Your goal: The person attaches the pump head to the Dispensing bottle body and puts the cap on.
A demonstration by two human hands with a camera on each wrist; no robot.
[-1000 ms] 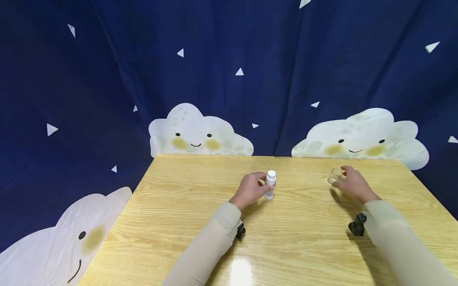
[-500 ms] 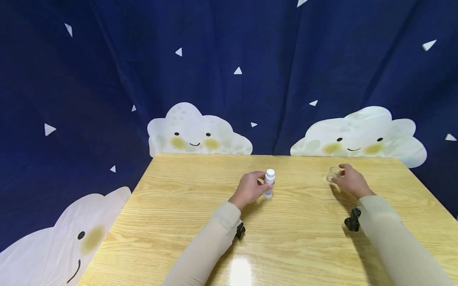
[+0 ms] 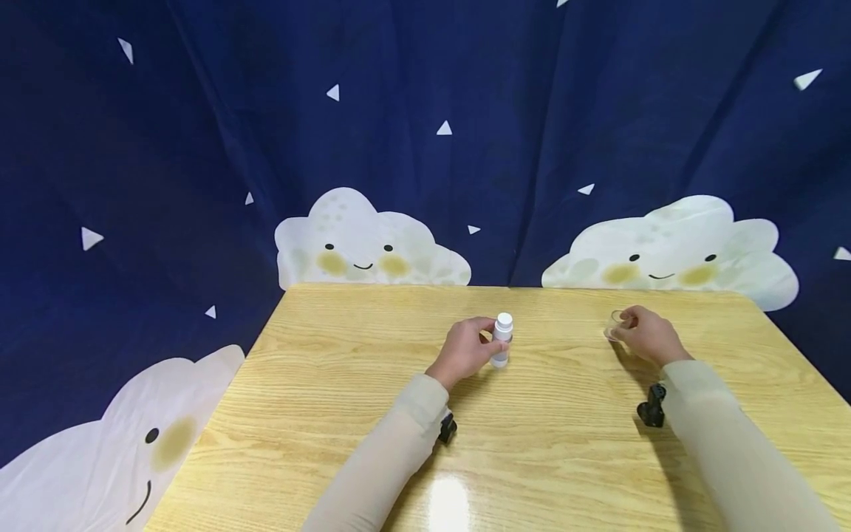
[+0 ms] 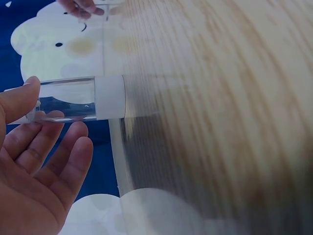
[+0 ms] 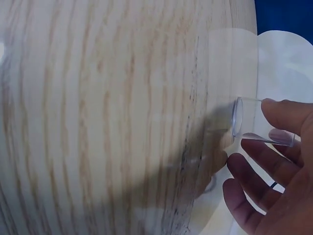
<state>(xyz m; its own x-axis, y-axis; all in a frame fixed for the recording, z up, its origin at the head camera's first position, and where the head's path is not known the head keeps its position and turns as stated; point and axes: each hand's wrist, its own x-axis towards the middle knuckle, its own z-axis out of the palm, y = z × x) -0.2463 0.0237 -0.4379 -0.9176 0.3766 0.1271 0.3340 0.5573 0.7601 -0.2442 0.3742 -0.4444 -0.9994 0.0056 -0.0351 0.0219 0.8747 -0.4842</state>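
Note:
A small bottle (image 3: pixel 503 329) with a white cap, a see-through middle and a white base (image 4: pixel 110 97) stands upright at the table's centre. My left hand (image 3: pixel 464 353) pinches it near the top between thumb and fingers; the other fingers spread loosely below in the left wrist view. Farther right, my right hand (image 3: pixel 651 338) holds a small clear cup (image 3: pixel 612 326) between thumb and fingertips. In the right wrist view the cup (image 5: pixel 250 117) has one round end towards the wood, at or very near the surface; contact is hard to tell.
Both hands are over a light wooden table (image 3: pixel 332 369), towards its far side. Behind it hangs a dark blue curtain (image 3: pixel 399 89) printed with smiling clouds (image 3: pixel 372 247) and white triangles. Black wrist cameras (image 3: pixel 651 406) sit under the sleeves.
My right hand has shifted slightly left and its fingers have closed in further on the clear cup. My left hand and the bottle stay where they were.

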